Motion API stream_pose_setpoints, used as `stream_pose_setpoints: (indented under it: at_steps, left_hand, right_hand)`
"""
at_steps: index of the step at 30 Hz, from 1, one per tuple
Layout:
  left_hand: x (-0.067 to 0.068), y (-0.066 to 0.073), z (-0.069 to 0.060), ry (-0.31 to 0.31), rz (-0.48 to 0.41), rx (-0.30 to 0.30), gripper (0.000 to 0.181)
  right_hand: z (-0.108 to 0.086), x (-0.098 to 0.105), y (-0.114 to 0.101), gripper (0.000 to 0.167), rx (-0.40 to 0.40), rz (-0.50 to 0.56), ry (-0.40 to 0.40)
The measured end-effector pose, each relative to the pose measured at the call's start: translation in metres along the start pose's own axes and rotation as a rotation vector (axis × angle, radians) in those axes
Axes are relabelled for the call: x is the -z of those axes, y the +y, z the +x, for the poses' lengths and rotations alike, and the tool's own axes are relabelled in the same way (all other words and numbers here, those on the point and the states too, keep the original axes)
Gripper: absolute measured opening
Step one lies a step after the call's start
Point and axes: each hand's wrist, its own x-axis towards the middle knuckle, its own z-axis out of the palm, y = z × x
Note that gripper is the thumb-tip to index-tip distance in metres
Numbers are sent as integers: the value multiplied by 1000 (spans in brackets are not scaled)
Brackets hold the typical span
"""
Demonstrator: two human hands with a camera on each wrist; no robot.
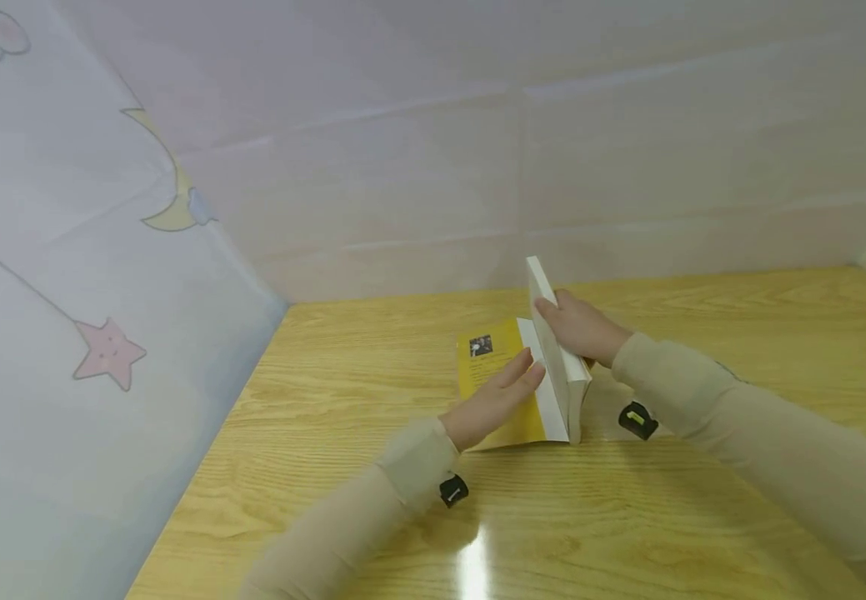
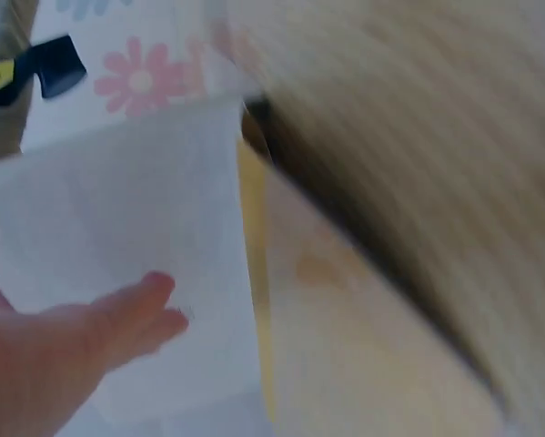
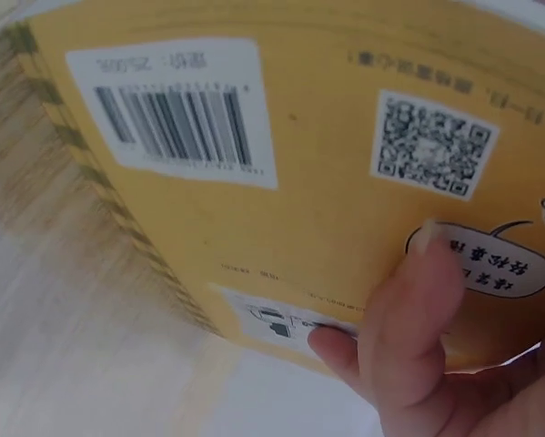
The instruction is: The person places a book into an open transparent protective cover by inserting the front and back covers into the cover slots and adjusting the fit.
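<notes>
The book [image 1: 575,396] is standing partly open on the wooden table [image 1: 342,375], its yellow flap [image 1: 478,379] lying out leftward. The right hand [image 1: 581,325] is gripping the upright pages, fingers pressing the barcoded back cover [image 3: 317,209]. The left hand [image 1: 494,404] is extending straight fingers over the flap; contact is showing unclearly. A pale wall [image 1: 402,167] is rising behind.

Yellow-covered book [image 1: 562,392], open on the table [image 1: 327,383], page block near-upright, front flap [image 1: 481,368] seemingly flat.
</notes>
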Motion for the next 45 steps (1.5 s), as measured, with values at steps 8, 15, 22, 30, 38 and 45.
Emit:
stream_pose_setpoints:
  at_steps: [8,15,22,30,38,45]
  left_hand:
    - [-23,10,14,90,-226,-154,72]
    - [-28,13,20,72,-304,-251,65]
    - [-33,19,23,96,-342,-246,67]
    - [-37,23,24,163,-387,-245,71]
    - [-31,21,24,225,-409,-191,70]
    - [-23,18,18,254,-482,-141,68]
  right_hand:
    - [4,0,7,65,45,47,62]
    - [4,2,17,58,112,149,49]
    - [1,10,26,58,135,178,33]
    - [-4,19,35,63,38,97,132]
    - [-7,30,45,47,-10,118,142]
    - [-6,34,49,52,-67,158,88]
